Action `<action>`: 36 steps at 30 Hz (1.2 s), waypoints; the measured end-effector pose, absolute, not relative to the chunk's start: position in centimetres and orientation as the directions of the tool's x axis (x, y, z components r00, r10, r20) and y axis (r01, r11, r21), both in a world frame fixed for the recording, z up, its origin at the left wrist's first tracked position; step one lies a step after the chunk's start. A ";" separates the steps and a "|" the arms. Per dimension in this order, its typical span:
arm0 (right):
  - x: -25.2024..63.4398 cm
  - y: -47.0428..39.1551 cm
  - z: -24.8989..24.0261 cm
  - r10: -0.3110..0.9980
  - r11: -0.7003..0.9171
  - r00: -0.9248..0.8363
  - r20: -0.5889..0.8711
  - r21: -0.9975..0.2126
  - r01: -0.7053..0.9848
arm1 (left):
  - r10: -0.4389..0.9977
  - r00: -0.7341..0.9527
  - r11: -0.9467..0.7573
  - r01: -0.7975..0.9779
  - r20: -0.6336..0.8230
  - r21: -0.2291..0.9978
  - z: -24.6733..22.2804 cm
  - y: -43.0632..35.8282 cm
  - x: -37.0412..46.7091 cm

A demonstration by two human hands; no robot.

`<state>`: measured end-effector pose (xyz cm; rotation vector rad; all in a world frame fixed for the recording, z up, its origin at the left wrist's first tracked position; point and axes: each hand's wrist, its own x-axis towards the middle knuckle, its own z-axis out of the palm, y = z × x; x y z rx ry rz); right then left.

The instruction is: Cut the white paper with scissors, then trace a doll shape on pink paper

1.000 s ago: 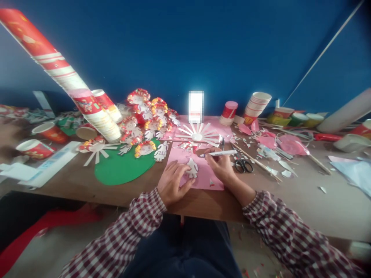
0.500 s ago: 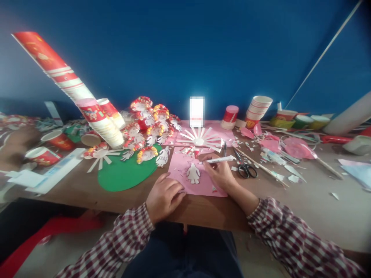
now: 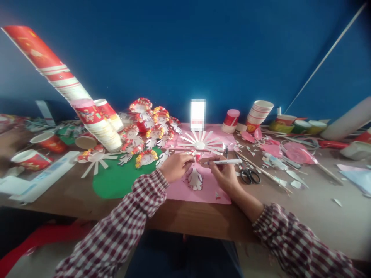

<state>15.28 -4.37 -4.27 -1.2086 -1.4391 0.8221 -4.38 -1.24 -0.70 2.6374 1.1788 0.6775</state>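
Observation:
On the pink paper sheet [image 3: 179, 194] lies a white paper cutout figure [image 3: 195, 180] with dark outlines. My right hand [image 3: 225, 174] is closed round a white marker pen [image 3: 222, 161], its tip pointing left above the figure. My left hand [image 3: 176, 166] reaches in from the left, fingertips drawn together just above the figure's top end. What those fingertips hold, if anything, is too small to make out. Close by them is a small red piece [image 3: 198, 157]. Behind both hands lies a white paper cup cut into spread strips [image 3: 199, 145].
Left of the sheet are a green paper shape [image 3: 113, 181], several decorated paper dolls [image 3: 146, 157] and a tall leaning stack of paper cups [image 3: 87, 112]. Black scissors [image 3: 251, 177], a wooden stick [image 3: 263, 172] and paper scraps lie right. A person's blurred arm [image 3: 11, 141] shows far left.
My left hand has moved from the sheet's near left edge up to the figure's top end, its fingers drawing together. My right hand still holds the marker pen. The view has shifted slightly.

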 end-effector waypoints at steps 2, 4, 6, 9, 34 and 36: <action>15.4 -4.3 -4.4 0.958 0.250 0.077 0.275 -0.938 0.241 | 0.733 0.590 -0.680 0.637 0.337 0.364 -0.5 -0.1 -3.8; 15.6 -4.3 -4.5 0.955 0.248 0.103 0.280 -0.937 0.245 | 0.740 0.564 -0.672 0.623 0.365 0.400 -0.6 0.1 -3.6; 15.8 -4.3 -4.6 0.952 0.250 0.112 0.284 -0.935 0.252 | 0.744 0.548 -0.668 0.608 0.383 0.428 -0.9 -0.4 -3.7; 15.7 -4.5 -4.5 0.958 0.241 0.095 0.271 -0.938 0.248 | 0.719 0.595 -0.692 0.564 0.360 0.450 -1.8 -2.0 -4.4; 15.2 -5.7 -3.7 0.977 0.209 -0.128 0.171 -0.888 0.410 | 0.605 0.747 -0.790 0.519 0.274 0.328 -4.2 -4.0 -4.9; 15.6 -6.0 -3.7 0.983 0.149 -0.153 0.097 -0.915 0.374 | 0.609 0.741 -0.787 0.519 0.283 0.333 -4.3 -4.0 -4.9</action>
